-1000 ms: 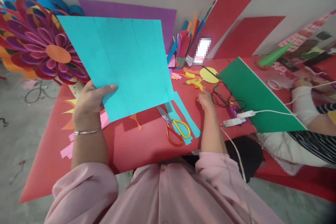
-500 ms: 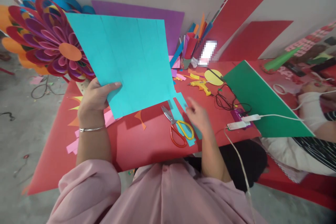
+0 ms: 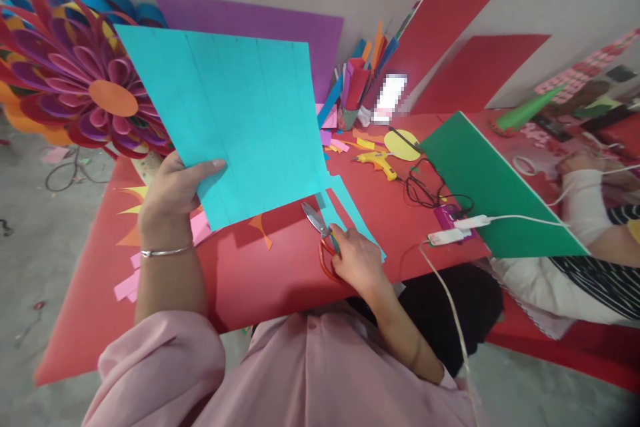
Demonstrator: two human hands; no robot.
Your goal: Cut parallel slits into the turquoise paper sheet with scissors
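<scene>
My left hand (image 3: 173, 197) grips the lower left edge of a turquoise paper sheet (image 3: 235, 120), thumb on its face. Faint pencil lines run down the sheet, which is held up over the table. On the table, my right hand (image 3: 357, 257) is closed over the handles of a pair of scissors (image 3: 316, 220); one red handle loop shows, and the blades point away to the left. Cut turquoise strips (image 3: 353, 203) lie beneath and beside that hand. How the fingers sit in the handle loops is hidden.
A yellow glue gun (image 3: 377, 163) with a black cord lies beyond the strips. Right of it are a purple power strip (image 3: 453, 221) and a green board (image 3: 500, 193). A large paper flower (image 3: 113, 99) stands at left. A co-worker's arm (image 3: 583, 207) rests at right.
My right hand has come down and left onto the scissors' handles, where it was apart from them before. My left hand still holds the turquoise sheet. The whole view has shifted slightly.
</scene>
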